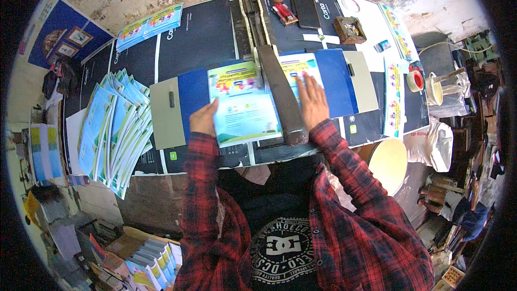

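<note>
A printed booklet (pixel 245 116), blue and green with colourful pictures, lies spread beneath the dark brown metal arm of a long-arm stapler (pixel 284 99). Its left edge is in my left hand (pixel 203 119), with the thumb at the border and the fingers curled, partly hidden. To the right of the arm, my right hand (pixel 314 101) rests flat on the booklet's other side, fingers stretched out. Under the booklet are a blue board (pixel 194 91) and grey-beige side panels (pixel 166 113). The arm covers the booklet's middle, so any staple there is hidden.
Fanned booklets (pixel 110 129) overhang the table's left front edge. A neat stack (pixel 149 24) sits at the back left, printed strips (pixel 394 97) at the right. A small wooden box (pixel 349 29), red staple box (pixel 284 14) and tape roll (pixel 414 81) lie around. A round stool (pixel 388 167) stands front right.
</note>
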Motion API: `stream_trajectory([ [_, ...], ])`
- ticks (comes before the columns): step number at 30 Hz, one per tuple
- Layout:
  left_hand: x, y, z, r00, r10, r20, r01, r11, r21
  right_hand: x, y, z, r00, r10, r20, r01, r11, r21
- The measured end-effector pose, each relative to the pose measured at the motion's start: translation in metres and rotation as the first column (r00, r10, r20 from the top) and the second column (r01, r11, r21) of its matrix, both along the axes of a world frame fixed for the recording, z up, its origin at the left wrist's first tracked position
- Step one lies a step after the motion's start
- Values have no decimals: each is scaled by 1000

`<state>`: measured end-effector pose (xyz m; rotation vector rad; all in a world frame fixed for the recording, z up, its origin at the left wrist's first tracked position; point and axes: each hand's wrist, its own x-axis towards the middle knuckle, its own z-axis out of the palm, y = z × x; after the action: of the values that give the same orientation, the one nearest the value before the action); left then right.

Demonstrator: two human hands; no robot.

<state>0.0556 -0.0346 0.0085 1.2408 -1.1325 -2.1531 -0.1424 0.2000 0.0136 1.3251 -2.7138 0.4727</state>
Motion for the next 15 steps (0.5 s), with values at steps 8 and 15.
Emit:
stream_trajectory([
  [8,48,-40,7,988,29,152,-37,998,50,34,-41,-2,993,106,46,-104,994,-44],
  [15,40,-37,4,990,87,110,-92,995,42,31,-37,6,989,108,99,-101,992,-70],
])
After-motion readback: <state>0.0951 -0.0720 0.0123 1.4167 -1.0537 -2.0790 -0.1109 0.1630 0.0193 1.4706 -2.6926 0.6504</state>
